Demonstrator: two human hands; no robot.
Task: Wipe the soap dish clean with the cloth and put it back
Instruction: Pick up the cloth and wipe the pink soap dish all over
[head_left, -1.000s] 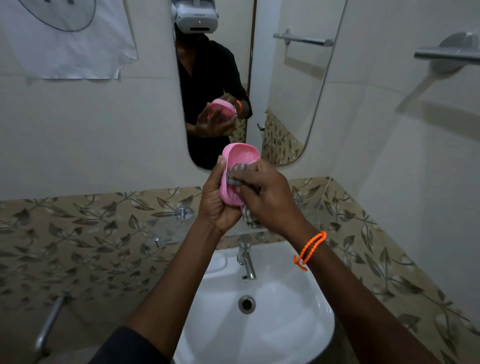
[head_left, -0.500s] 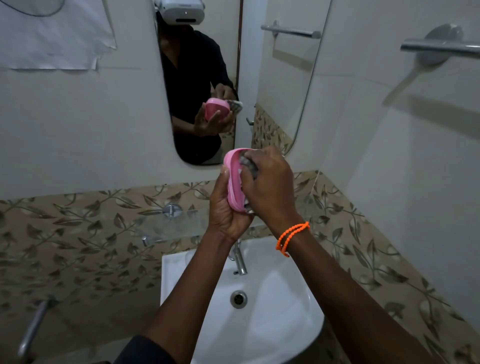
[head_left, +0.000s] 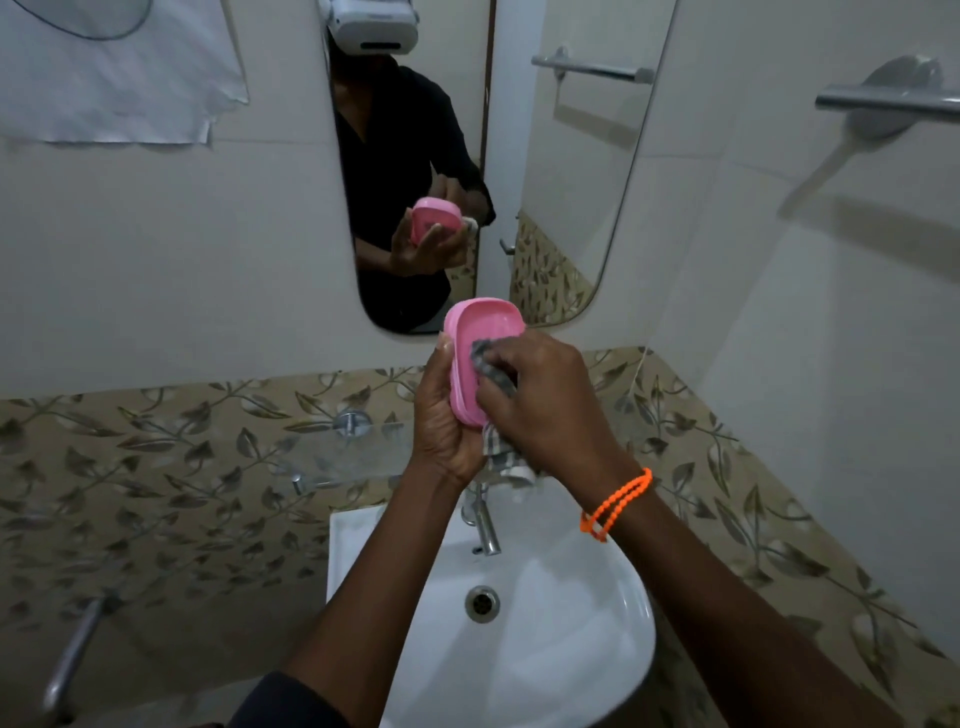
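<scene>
My left hand (head_left: 441, 421) grips a pink oval soap dish (head_left: 480, 332) from below and behind, holding it nearly on end above the sink with its hollow side facing me. My right hand (head_left: 545, 400) presses a grey checked cloth (head_left: 485, 364) into the lower part of the hollow; the cloth's loose end hangs down below the dish. The upper half of the hollow is bare. An orange bead bracelet (head_left: 618, 504) circles my right wrist.
A white basin (head_left: 597, 639) with a chrome tap (head_left: 483, 525) lies below my hands. A glass shelf (head_left: 358, 457) juts from the leaf-patterned tiles at left. The mirror (head_left: 566, 171) hangs behind; a towel bar (head_left: 883, 101) is on the right wall.
The dish has turned its hollow toward me, and the cloth hand has slid from the top of the hollow down to its lower part.
</scene>
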